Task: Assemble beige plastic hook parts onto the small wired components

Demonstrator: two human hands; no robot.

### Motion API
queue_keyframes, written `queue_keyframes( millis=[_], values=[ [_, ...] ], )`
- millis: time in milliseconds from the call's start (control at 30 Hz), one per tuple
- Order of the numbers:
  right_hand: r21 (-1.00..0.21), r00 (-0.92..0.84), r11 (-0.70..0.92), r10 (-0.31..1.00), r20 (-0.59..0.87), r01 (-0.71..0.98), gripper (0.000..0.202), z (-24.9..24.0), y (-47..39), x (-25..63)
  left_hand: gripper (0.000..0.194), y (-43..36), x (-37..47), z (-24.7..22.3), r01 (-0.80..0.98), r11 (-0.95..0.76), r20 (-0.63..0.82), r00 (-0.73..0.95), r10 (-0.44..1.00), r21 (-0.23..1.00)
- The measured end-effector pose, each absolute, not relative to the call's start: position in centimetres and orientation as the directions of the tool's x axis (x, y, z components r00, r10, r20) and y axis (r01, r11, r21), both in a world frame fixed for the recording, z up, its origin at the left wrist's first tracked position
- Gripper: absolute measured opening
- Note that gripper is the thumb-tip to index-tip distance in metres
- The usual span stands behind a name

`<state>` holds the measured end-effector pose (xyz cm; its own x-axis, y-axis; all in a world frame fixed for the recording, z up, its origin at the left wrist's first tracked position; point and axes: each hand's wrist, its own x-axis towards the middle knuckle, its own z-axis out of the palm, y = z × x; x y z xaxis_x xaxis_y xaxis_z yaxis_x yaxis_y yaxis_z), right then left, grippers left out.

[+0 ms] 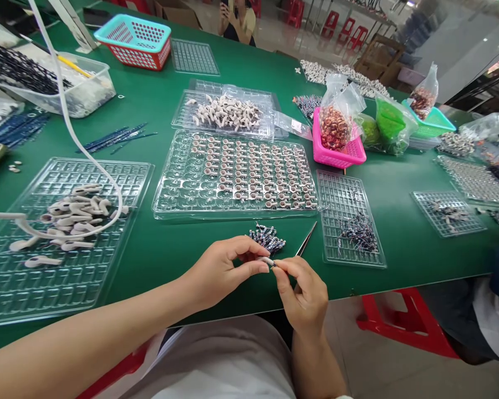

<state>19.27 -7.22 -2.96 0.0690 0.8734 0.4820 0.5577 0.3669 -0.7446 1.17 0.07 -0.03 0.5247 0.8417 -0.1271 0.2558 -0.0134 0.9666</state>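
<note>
My left hand pinches a white earbud shell between thumb and fingers. At the shell's end, my right hand is closed on a tiny dark part, perhaps a small circuit strip, partly hidden by the fingertips. Metal tweezers point away from behind my right hand; whether that hand grips them is hidden. Just beyond my fingers lies a pile of small dark circuit strips. Farther off, a clear tray holds rows of white earbud shells.
Loose shells lie on a clear tray at left, crossed by a white cable. At right are a tray of wired parts and a pink basket. A blue basket stands at the back. Another person sits at right.
</note>
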Motion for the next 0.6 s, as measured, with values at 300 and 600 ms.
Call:
queue_keyframes(
  millis=[300,600],
  values=[
    [-0.729,0.052,0.405,0.856,0.515,0.552,0.024,-3.13,-7.19,19.37,0.012,-0.17,1.22,0.07,0.221,-0.065,-0.067,0.543,0.837,0.973],
    [-0.729,0.059,0.428,0.841,0.537,0.534,0.031,-3.42,-7.32,19.44,0.01,-0.12,1.25,0.04,0.149,-0.116,0.013,0.558,0.83,0.982]
  ],
)
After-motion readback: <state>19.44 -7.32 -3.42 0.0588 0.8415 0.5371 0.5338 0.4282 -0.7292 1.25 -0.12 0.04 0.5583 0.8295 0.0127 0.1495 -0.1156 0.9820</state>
